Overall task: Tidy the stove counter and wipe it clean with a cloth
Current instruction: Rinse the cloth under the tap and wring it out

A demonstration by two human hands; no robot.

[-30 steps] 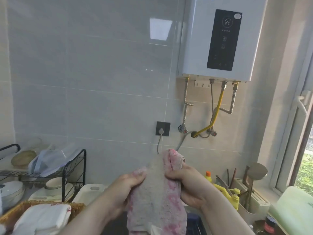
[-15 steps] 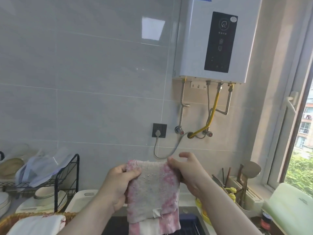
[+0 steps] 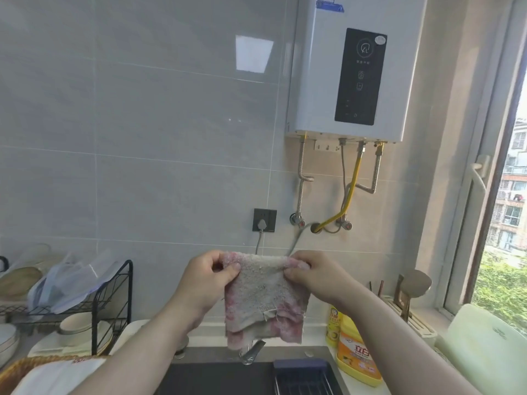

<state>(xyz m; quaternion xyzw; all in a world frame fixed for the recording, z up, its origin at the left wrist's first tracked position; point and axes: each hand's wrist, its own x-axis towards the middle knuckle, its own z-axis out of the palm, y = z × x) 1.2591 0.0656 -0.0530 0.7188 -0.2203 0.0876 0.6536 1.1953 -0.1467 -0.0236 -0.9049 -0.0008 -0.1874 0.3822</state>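
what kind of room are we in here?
Likely a home kitchen: a dark sink below the cloth, a dish rack with bowls to the left, a dish soap bottle to the right, and a wall-mounted water heater above.

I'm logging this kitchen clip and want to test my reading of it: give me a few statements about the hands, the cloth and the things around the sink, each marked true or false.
1. The left hand and the right hand both pinch the top edge of the cloth. True.
2. The cloth lies flat on the counter. False: it hangs in the air above the sink.
3. A yellow detergent bottle stands right of the sink. True.
4. Nothing is plugged in on the wall. False: a plug sits in the dark socket.
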